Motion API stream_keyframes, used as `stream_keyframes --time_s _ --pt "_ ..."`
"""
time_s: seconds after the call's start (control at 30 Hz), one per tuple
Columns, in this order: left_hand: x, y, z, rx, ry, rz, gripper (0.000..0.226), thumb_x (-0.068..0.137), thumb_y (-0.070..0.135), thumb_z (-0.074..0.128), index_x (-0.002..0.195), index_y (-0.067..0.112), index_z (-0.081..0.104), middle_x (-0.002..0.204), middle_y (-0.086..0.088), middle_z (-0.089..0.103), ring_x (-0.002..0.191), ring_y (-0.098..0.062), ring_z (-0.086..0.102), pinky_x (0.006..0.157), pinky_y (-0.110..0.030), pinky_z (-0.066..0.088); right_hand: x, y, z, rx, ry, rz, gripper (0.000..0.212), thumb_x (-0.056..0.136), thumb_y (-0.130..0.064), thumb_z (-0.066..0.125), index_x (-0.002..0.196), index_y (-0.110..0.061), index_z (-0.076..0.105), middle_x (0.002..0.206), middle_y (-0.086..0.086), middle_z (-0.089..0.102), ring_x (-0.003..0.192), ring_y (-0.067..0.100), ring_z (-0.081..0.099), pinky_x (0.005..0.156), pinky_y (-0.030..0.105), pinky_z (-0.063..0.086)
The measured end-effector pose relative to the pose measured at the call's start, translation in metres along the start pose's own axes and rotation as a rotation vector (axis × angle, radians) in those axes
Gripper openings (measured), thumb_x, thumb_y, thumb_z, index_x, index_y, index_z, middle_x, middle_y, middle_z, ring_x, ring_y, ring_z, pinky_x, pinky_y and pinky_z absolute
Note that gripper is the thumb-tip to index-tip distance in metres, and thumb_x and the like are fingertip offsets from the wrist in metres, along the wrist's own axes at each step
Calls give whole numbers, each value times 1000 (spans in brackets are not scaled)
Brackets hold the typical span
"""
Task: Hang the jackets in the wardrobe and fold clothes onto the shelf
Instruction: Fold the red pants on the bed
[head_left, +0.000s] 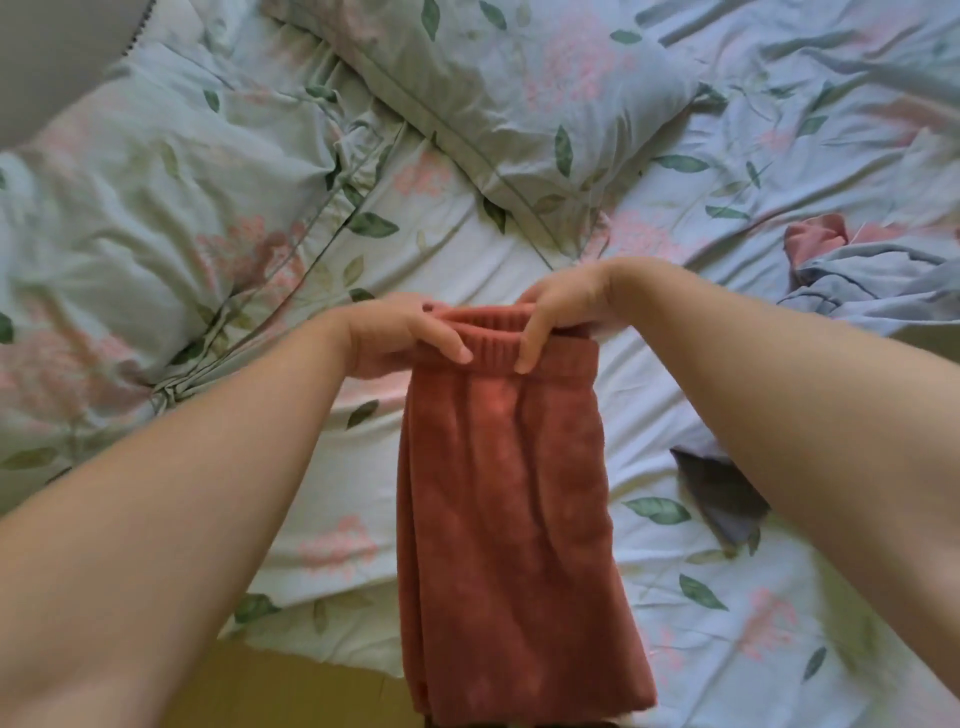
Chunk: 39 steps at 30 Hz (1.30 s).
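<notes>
A rust-red fleece garment (509, 509) with a ribbed elastic waistband lies folded lengthwise in a long strip on the bed, its lower end reaching the mattress edge. My left hand (400, 335) grips the left end of the waistband, fingers curled over its top. At the right end of the waistband my right hand (558, 312) holds on the same way, fingers draped over the elastic. The two hands sit close together at the strip's far end.
The bed sheet (467, 244) has a pale floral print. Two matching pillows (519, 88) lie at the back and a bunched duvet (130, 208) at left. A blue garment over a pink one (872, 280) sits at right; a grey cloth (722, 493) lies under my right forearm.
</notes>
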<state>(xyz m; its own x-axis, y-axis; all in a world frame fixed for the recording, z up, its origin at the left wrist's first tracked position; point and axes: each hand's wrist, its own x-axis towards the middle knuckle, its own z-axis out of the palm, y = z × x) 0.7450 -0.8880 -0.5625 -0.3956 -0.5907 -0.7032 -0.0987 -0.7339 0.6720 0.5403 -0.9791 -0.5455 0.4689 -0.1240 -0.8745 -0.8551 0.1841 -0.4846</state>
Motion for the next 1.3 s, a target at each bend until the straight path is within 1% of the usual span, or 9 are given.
stream_keyframes --time_s 0.1,0.17,0.27,0.37,0.47,0.57,0.73,0.9,1.3 --pt "12 38 -21 77 464 183 77 52 -4 78 126 6 60 108 -12 70 97 -24 67 65 -23 57 0 -29 -23 -211 434 -65 57 57 -30 92 108 -20 69 103 6 74 90 26 73 81 43 62" --pt "20 40 -20 271 740 311 87 48 11 78 132 12 52 125 -11 60 105 -20 63 81 -27 56 3 -40 -26 -284 588 -100 57 58 -36 91 108 -21 68 98 0 69 88 20 68 73 33 59" --pt "22 -10 20 823 1257 526 50 64 26 73 109 11 55 114 -12 53 103 -31 55 90 -42 47 13 -41 -26 -285 644 -131 56 62 -32 91 111 -17 67 97 -1 67 90 22 67 65 27 52" --pt "28 -79 74 1213 810 778 21 76 23 66 95 16 60 94 -8 57 88 -35 58 74 -44 45 14 -39 -24 -317 663 -158 64 62 -31 90 120 -19 65 105 0 66 96 23 64 73 29 55" --pt "52 -129 87 1557 351 656 39 81 25 62 120 19 63 120 -4 63 106 -30 61 88 -42 48 10 -44 -24 -365 631 -198 63 63 -29 87 121 -23 63 107 -2 63 95 21 62 71 28 53" --pt "75 -132 81 1702 291 654 44 90 30 56 132 20 59 141 -2 55 130 -28 49 114 -49 26 3 -49 -24 -549 624 -189 48 64 -24 80 107 -24 61 100 -2 61 93 23 61 64 28 48" --pt "99 -115 54 1882 208 646 76 91 62 49 155 24 36 166 -5 23 154 -25 16 121 -48 -12 -3 -42 -17 -782 627 -170 37 67 -19 69 102 -22 55 92 0 58 81 21 56 56 28 42" --pt "119 -119 41 1932 151 681 102 86 81 37 162 24 1 170 2 -1 156 -18 0 124 -45 -8 -4 -33 -2 -828 632 -259 31 67 -19 61 97 -19 54 85 1 58 74 20 56 55 29 41" --pt "130 -122 30 1893 148 798 91 95 73 33 162 16 10 170 -3 8 156 -20 8 126 -40 -4 1 -10 25 -688 750 -317 36 66 -34 61 99 -24 50 86 -4 56 79 24 57 56 28 39"
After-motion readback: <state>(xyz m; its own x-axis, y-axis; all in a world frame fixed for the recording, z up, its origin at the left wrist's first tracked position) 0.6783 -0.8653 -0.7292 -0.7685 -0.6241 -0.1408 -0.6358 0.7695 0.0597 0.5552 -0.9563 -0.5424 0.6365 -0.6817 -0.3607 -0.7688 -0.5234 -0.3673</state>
